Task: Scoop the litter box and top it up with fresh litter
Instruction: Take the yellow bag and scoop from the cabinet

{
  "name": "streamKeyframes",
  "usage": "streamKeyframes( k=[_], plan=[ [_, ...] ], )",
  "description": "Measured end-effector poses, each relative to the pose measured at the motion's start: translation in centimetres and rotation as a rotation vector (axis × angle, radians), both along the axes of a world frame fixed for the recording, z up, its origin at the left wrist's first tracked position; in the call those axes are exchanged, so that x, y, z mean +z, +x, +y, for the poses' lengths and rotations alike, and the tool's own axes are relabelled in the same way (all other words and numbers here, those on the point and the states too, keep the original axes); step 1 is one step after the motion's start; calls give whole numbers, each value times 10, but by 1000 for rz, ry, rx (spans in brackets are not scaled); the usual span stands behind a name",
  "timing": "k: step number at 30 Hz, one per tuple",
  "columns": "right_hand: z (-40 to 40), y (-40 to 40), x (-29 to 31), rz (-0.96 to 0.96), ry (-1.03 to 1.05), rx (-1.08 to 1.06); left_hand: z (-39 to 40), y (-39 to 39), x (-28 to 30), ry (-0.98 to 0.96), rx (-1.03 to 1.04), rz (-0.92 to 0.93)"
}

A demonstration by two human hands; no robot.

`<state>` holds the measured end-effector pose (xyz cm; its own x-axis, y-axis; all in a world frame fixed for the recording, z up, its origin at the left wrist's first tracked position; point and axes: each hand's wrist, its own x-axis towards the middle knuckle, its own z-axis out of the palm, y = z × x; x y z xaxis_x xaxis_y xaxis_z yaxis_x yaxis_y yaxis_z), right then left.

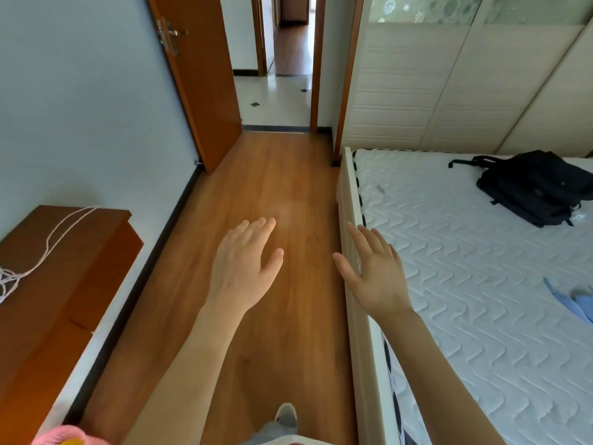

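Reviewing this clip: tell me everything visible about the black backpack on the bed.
The black backpack lies flat on the white quilted mattress, toward its far right side near the wardrobe doors. It looks like dark woven fabric, soft and slumped. A strap loops out to its left, and a small white tag shows at its near edge. Neither hand touches it.

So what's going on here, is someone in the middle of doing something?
Not yet. A person stands on the wooden floor beside a bed, holding the left hand and right hand out in front, open and empty. A black backpack lies on the mattress, and the door ahead is open. No litter box or scoop is in sight.
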<state>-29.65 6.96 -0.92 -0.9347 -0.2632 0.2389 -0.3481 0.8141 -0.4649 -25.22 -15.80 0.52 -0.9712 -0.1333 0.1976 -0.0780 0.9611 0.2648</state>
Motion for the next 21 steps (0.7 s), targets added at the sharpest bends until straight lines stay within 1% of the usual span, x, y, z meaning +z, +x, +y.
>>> streamKeyframes(
  k=[7,12,15,18,21],
  plan=[
    [-35,-88,17,-5,22,-44,-38,-105,16,1,-80,2],
    [-34,-161,13,-10,38,-68,-31,-180,8,51,-102,-17],
    [-31,-217,8,-11,49,-70,-26,-233,0,40,-91,-40],
    [-27,-273,5,-13,33,-56,-23,-287,-1,10,-82,-21],
    [-21,-331,8,-17,25,-47,-16,-344,5,33,-65,13]
  ],
)
